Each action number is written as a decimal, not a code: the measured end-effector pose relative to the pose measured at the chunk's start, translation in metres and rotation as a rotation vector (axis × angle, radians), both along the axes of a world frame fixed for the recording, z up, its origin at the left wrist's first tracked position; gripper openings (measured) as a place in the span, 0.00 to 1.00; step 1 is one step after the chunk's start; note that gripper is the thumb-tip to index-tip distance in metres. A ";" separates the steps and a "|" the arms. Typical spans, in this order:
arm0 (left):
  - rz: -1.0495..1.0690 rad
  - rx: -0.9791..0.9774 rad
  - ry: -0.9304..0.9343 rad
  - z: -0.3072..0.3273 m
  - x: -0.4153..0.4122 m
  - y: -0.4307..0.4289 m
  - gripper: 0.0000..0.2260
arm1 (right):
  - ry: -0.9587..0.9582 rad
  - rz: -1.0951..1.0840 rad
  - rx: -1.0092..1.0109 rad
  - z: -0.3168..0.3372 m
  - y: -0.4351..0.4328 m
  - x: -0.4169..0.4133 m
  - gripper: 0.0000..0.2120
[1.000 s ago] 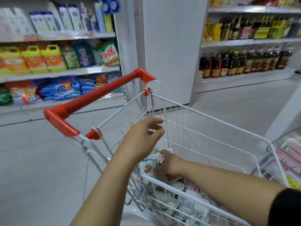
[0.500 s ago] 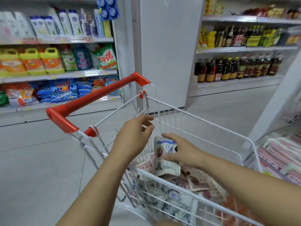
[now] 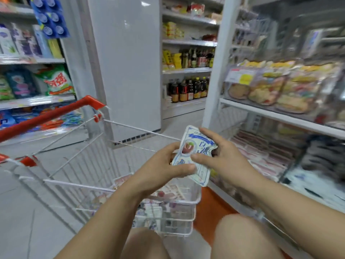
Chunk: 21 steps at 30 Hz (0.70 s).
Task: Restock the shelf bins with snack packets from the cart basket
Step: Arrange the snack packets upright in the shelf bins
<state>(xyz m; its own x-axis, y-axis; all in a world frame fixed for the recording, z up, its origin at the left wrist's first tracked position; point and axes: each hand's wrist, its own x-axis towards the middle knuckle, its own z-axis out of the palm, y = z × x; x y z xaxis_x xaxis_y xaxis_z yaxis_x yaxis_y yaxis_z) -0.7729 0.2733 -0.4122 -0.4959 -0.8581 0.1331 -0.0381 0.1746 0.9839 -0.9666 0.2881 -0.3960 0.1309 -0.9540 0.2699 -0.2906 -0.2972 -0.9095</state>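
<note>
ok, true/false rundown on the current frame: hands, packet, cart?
1. Both the left hand and the right hand hold the snack packet. True.
2. The snack packet lies inside the cart basket. False: it is held up above the basket's rim.
3. The cart basket holds nothing. False: more packets lie in it.
4. The cart handle is red. True.
5. The left hand grips the cart handle. False: it is on the snack packet, clear of the handle.
</note>
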 end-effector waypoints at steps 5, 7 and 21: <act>-0.066 0.015 0.056 -0.001 -0.060 0.011 0.26 | -0.359 -0.137 0.079 -0.003 0.045 -0.050 0.27; -0.071 -0.010 0.025 -0.004 -0.085 0.017 0.23 | -0.579 -0.231 0.160 -0.018 0.061 -0.069 0.26; -0.374 0.347 0.022 -0.031 -0.198 0.058 0.17 | -0.950 -0.432 0.247 -0.047 0.128 -0.163 0.16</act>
<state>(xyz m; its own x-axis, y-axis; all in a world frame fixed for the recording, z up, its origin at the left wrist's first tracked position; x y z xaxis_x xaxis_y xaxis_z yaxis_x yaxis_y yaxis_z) -0.9714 0.3314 -0.4434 -0.7778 -0.6181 -0.1142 -0.0139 -0.1648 0.9862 -1.1301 0.4161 -0.4428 -0.3929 -0.9113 -0.1230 0.5314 -0.1159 -0.8392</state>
